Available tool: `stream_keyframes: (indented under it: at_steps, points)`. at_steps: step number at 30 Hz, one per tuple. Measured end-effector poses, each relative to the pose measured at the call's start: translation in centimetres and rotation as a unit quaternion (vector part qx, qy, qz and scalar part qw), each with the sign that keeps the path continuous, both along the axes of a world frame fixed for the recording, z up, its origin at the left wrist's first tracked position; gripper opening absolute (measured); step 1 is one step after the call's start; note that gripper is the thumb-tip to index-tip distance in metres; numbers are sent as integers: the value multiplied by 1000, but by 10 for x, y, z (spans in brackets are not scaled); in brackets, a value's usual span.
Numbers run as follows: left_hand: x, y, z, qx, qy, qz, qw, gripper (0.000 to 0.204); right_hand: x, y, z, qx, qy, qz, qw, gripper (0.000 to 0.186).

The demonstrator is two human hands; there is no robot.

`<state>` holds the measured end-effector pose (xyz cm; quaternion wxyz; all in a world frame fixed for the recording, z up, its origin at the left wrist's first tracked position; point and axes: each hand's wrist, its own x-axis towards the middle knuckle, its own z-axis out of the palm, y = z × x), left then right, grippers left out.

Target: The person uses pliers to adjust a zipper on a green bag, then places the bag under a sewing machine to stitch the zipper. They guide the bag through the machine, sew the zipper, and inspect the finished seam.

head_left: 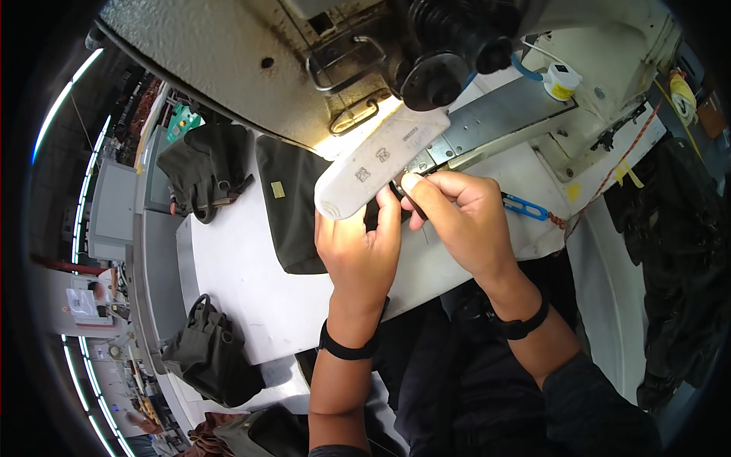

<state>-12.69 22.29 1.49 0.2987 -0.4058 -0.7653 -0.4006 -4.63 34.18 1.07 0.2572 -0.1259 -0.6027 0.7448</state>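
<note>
Over the white surface, the right hand pinches a dark strip at the sewing machine; what the left hand grips, close by, cannot be told. Tube lights glow far left.

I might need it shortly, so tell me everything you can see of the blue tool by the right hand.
The blue tool is slim and plastic-looking, with openings along its body. It lies slantwise over the white table, its left end disappearing behind the right hand; whether they touch is unclear. Its right end meets a twisted reddish-brown cord.
</note>
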Motion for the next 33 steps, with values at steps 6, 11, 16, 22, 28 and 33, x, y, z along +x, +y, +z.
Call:
stream_keyframes:
  at_steps: [6, 11, 16, 22, 28, 33]
  points:
    - [-2, -2, 3, -29, 26, 14, 999, 21, 0, -1, 4, 41, -8, -30, 999, 28]
    - [-7, -7, 12, -22, 32, -17, 999, 20, -1, 10, 10, 37, -21, 10, 999, 30]
    - [-4, -6, 15, -26, 16, -31, 999, 20, -1, 7, 9, 31, -25, -13, 999, 30]
    - [-10, -8, 15, -12, 0, -50, 999, 18, -6, 10, -2, 37, -1, -1, 999, 32]
    - [-14, -11, 16, -23, 12, -58, 998, 17, -5, 10, -3, 44, 5, 1, 999, 33]
    - [-14, -11, 17, -23, -7, -57, 998, 17, -4, 13, -4, 66, 8, 6, 998, 34]
